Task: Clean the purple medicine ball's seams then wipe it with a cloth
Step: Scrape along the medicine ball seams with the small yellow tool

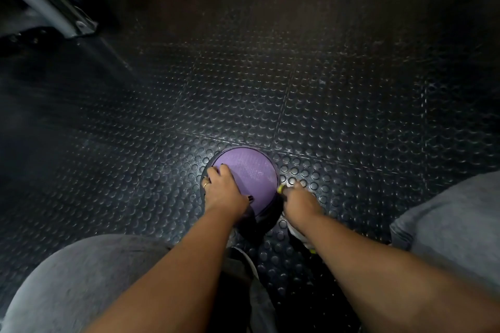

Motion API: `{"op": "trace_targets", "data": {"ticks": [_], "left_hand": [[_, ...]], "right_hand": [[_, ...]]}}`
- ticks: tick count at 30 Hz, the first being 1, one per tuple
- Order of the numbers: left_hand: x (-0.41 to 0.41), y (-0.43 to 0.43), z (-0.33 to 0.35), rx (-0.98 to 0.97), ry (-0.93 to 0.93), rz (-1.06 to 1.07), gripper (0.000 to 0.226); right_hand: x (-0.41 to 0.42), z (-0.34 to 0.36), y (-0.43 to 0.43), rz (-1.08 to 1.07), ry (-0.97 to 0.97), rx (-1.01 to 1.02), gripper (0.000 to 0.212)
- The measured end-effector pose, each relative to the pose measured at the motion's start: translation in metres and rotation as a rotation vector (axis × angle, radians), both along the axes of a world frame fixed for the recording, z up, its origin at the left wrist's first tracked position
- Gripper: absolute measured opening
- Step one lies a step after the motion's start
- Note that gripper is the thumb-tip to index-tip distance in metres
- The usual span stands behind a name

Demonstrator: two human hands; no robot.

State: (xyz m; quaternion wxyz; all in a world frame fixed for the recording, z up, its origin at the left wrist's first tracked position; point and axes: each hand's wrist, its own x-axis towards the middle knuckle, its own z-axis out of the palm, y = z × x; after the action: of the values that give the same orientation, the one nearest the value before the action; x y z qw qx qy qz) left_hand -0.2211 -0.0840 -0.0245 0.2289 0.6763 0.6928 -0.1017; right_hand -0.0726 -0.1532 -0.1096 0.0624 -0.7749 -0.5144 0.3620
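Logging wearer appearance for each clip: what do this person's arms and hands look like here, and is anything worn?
Both forearms are bare, with no sleeves or watch in view. The left hand wears a thin gold-coloured ring on one finger and dark nail polish. The right hand shows no ring or glove; its nails cannot be made out.

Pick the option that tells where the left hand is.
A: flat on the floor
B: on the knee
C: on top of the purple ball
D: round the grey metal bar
C: the left hand rests on the purple ball, fingers laid over its top, while the right hand holds a yellow tool at the ball's right edge.
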Motion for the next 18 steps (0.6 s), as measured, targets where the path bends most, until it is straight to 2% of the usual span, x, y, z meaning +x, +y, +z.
{"op": "trace_targets", "data": {"ticks": [1, 3, 6, 9, 14, 18], "left_hand": [[-0.001, 0.001, 0.001, -0.002, 0.000, 0.008, 0.090], [-0.003, 0.004, 0.001, -0.002, 0.014, 0.008, 0.094], [-0.003, 0.003, 0.001, 0.000, 0.016, 0.006, 0.095], [-0.001, 0.000, 0.000, 0.011, 0.017, -0.019, 0.095], [-0.003, -0.001, -0.002, 0.006, 0.012, 0.035, 0.101], [-0.009, -0.002, -0.001, -0.001, 0.013, 0.047, 0.097]], "right_hand": [[0.004, -0.008, -0.011, 0.011, -0.025, -0.092, 0.035], [0.005, -0.018, -0.029, -0.098, -0.035, -0.163, 0.034], [-0.005, -0.011, -0.013, -0.348, 0.155, -0.038, 0.032], [-0.019, 0.011, 0.019, -0.445, 0.285, 0.067, 0.030], [-0.036, 0.031, 0.030, -0.239, 0.230, 0.216, 0.044], [-0.034, 0.033, 0.030, 0.030, 0.136, 0.311, 0.051]]}}
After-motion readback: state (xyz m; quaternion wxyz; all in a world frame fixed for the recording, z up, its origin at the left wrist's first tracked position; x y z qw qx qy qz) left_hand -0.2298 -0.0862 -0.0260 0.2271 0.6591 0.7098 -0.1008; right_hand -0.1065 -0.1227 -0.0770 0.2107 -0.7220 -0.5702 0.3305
